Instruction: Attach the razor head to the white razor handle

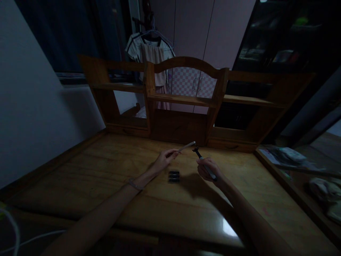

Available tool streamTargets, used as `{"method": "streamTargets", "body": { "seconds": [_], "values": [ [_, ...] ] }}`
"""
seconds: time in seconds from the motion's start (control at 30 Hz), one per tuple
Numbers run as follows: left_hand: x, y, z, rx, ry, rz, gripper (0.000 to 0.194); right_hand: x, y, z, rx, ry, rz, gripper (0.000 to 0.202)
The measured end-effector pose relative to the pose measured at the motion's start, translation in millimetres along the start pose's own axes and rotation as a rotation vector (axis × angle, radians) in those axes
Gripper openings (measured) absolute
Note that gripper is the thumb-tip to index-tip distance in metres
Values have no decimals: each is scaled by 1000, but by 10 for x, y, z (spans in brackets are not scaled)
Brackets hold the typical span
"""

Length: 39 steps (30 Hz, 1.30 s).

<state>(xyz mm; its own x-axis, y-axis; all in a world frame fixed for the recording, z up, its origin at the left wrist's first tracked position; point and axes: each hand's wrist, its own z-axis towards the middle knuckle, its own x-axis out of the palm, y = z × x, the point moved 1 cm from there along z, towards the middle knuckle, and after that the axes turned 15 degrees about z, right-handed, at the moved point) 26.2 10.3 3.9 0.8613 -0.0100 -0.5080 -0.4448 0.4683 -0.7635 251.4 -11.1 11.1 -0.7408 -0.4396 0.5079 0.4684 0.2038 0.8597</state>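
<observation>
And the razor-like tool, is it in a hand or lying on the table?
In a hand: the right hand closes around the razor-like tool, its dark head sticking out.

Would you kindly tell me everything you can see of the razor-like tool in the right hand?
The razor-like tool is slim, with a short dark crosswise head, black neck and grey, dark-ended handle; dim light obscures its material. It slants head-up toward picture left, above the wooden tabletop. The right hand grips its handle.
</observation>
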Motion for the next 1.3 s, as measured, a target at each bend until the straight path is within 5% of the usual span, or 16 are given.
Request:
{"method": "streamTargets", "body": {
  "seconds": [1.3],
  "values": [
    [29, 157, 18, 33, -43, 149, 30, -98, -41, 39, -7, -97, -175, 48]
  ]
}}
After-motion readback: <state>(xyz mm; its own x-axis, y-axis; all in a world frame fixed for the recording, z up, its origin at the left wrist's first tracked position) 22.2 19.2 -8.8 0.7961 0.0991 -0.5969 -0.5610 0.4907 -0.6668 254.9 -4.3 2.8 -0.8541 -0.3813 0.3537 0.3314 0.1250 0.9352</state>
